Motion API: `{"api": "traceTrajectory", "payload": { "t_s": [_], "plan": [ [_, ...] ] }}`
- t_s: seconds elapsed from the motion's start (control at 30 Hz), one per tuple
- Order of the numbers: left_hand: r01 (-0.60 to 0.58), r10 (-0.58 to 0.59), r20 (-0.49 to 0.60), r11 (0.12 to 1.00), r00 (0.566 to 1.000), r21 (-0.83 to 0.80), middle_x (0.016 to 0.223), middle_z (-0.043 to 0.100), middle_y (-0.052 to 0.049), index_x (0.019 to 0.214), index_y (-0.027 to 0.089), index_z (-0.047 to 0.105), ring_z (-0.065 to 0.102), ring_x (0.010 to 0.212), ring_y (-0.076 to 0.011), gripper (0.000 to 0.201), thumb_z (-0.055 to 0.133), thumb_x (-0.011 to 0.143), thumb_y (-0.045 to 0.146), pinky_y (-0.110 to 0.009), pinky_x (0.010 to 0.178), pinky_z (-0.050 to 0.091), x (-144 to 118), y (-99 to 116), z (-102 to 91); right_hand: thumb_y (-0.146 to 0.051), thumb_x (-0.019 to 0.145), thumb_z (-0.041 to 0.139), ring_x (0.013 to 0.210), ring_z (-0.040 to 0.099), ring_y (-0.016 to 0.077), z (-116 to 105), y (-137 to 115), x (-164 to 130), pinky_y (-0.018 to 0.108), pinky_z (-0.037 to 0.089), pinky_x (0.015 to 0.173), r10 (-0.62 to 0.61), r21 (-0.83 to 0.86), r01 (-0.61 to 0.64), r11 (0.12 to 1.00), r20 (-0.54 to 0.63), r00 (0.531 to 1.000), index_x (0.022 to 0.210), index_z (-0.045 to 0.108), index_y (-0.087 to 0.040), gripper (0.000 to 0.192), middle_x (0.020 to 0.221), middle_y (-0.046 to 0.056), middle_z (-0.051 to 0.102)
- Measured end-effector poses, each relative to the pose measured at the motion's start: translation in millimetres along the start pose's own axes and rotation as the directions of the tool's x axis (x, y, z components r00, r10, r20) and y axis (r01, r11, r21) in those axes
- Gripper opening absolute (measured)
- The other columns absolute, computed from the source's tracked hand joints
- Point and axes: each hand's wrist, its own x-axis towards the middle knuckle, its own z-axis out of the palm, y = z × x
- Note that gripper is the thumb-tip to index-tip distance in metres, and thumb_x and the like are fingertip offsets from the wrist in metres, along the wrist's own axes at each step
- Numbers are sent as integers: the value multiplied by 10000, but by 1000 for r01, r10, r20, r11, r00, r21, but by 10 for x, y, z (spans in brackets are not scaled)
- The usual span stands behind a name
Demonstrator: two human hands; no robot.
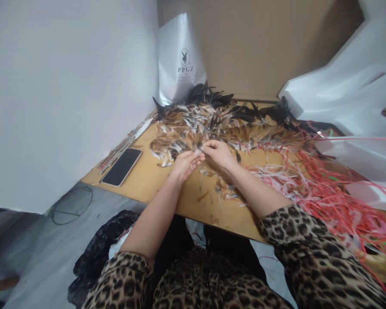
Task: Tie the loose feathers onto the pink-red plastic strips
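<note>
My left hand and my right hand meet above the middle of the wooden table. Between their fingertips they pinch the pale base of a small bunch of brown feathers, its tips pointing away from me. The exact spot where the fingers grip is small and partly hidden. Just beyond my hands lies a wide pile of brown and white feathers, with black feathers along its far side. A few loose feathers are scattered on the table near my right forearm.
A tangle of pink-red and white strings covers the table's right side. A phone lies at the left edge. A white bag stands behind the feathers; white sheeting hangs at right. A black plastic bag is on the floor.
</note>
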Motion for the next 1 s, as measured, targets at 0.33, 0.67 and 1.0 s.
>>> {"api": "traceTrajectory", "payload": {
  "t_s": [0.33,0.67,1.0],
  "plan": [
    [-109,113,-37,991,993,82,628,623,-19,701,96,612,537,507,-40,212,705,618,268,-154,491,392,-1,-9,-8,-350,599,640,578,514,86,-159,-144,19,232,405,617,37,-169,-10,986,161,986,700,627,-136,237,654,0,622],
    [-122,127,-127,991,984,46,665,631,-16,753,110,621,542,534,-36,213,682,641,281,-146,490,375,35,13,-28,-219,598,612,558,517,89,-339,-264,-22,196,354,541,199,-625,258,736,565,800,704,668,-184,125,641,-26,630],
    [-61,54,-153,997,987,-41,650,619,4,763,111,612,538,524,-29,176,668,657,240,-139,466,362,6,56,40,-174,636,570,627,509,111,-212,-196,-40,210,317,560,191,-763,399,508,552,812,680,636,-196,83,700,0,623]
  ]
}}
